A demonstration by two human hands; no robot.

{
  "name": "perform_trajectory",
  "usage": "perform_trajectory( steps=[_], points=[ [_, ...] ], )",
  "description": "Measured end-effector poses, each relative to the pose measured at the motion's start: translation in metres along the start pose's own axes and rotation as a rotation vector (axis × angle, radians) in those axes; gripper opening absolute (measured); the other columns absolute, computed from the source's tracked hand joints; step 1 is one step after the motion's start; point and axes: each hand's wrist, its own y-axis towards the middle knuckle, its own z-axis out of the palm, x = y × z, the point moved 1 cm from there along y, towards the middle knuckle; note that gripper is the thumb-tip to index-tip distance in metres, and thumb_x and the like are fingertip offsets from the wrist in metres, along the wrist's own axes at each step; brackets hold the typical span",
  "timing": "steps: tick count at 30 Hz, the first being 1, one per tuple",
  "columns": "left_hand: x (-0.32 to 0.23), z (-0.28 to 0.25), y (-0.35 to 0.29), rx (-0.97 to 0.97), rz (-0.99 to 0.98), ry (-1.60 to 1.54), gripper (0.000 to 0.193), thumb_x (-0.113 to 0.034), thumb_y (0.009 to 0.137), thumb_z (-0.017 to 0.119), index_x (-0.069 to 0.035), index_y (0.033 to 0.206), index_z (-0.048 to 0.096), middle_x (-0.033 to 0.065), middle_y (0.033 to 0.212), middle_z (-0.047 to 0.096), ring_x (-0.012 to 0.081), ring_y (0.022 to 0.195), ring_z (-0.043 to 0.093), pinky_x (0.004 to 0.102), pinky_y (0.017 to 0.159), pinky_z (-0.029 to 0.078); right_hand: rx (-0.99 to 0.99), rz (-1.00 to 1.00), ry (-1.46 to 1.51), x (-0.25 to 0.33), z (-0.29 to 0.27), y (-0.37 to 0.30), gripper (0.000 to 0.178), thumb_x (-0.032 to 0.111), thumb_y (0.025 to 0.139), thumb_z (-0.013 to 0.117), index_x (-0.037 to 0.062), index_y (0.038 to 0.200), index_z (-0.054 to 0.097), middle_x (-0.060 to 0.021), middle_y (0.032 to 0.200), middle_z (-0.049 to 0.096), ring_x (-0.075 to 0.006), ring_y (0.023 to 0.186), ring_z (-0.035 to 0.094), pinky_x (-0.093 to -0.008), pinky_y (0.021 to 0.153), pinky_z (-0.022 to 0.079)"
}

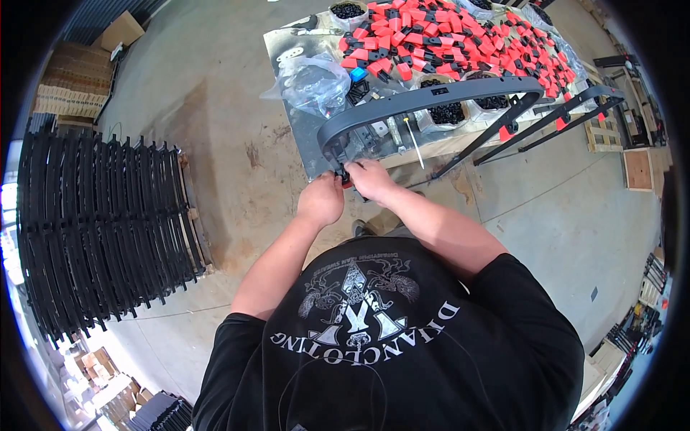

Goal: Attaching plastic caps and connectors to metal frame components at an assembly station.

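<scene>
A black curved metal frame (431,93) rests partly over the table's near edge, its rounded corner towards me. At the lower end of that corner both of my hands work close together. My left hand (321,199) is closed, with its fingertips against the frame's end; whatever it pinches is hidden. My right hand (369,179) is closed around the same end, just to the right. A bit of a red part (348,184) shows between and below the fingers. A second black frame (575,104) stands to the right, with red pieces on its bars.
The table (305,136) carries a heap of red and black plastic parts (445,39), tubs of small black pieces (447,113), a clear plastic bag (313,85) and a yellow-handled screwdriver (413,140). Stacked black frames (108,223) stand at left; cardboard boxes (75,79) lie behind.
</scene>
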Motion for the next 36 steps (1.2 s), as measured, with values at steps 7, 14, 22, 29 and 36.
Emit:
perform_trajectory(
  steps=[7,14,22,29,36],
  points=[
    [0.004,0.007,0.003,-0.037,0.008,-0.012,0.034,-0.028,0.104,0.042,0.002,0.103,0.059,0.0298,0.103,0.067,0.0472,0.098,0.064,0.0543,0.088,0.049,-0.071,-0.118,-0.019,-0.009,0.006,0.006,0.05,0.041,0.1,0.048,-0.004,0.096,0.07,-0.0291,0.096,0.069,-0.0455,0.097,0.065,-0.0496,0.087,0.048],
    [0.006,0.01,0.004,-0.049,0.014,-0.02,0.034,-0.027,0.104,0.042,0.002,0.103,0.058,0.0305,0.103,0.066,0.0478,0.098,0.063,0.0548,0.088,0.049,0.119,0.235,0.186,0.013,-0.003,-0.006,0.053,0.044,0.1,0.046,-0.0042,0.098,0.068,-0.0291,0.098,0.069,-0.0454,0.1,0.065,-0.0518,0.089,0.049],
    [0.002,0.009,0.003,-0.034,-0.031,-0.016,0.036,-0.029,0.105,0.041,0.003,0.103,0.057,0.0303,0.103,0.066,0.0481,0.099,0.063,0.055,0.089,0.049,-0.64,-0.166,-0.77,-0.032,-0.088,0.034,0.05,0.032,0.083,0.07,0.0001,0.119,0.056,-0.0204,0.12,0.055,-0.0364,0.116,0.054,-0.0507,0.098,0.044],
    [-0.008,0.019,0.001,-0.074,-0.086,0.013,0.032,-0.028,0.105,0.041,0.002,0.108,0.052,0.0302,0.103,0.066,0.048,0.099,0.064,0.0556,0.088,0.05,-0.522,-0.036,-0.914,-0.059,-0.098,0.08,0.036,0.022,0.087,0.062,0.0022,0.116,0.055,-0.0187,0.111,0.065,-0.035,0.106,0.065,-0.0496,0.093,0.05],
    [-0.002,0.02,0.0,-0.069,-0.095,-0.029,0.034,-0.031,0.105,0.042,0.001,0.11,0.051,0.0312,0.1,0.067,0.0483,0.099,0.064,0.0557,0.087,0.05,-0.42,0.092,-0.66,-0.036,-0.11,0.085,0.019,0.007,0.093,0.049,0.0021,0.11,0.055,-0.0155,0.094,0.067,-0.0308,0.083,0.069,-0.0436,0.073,0.057]
  ],
)
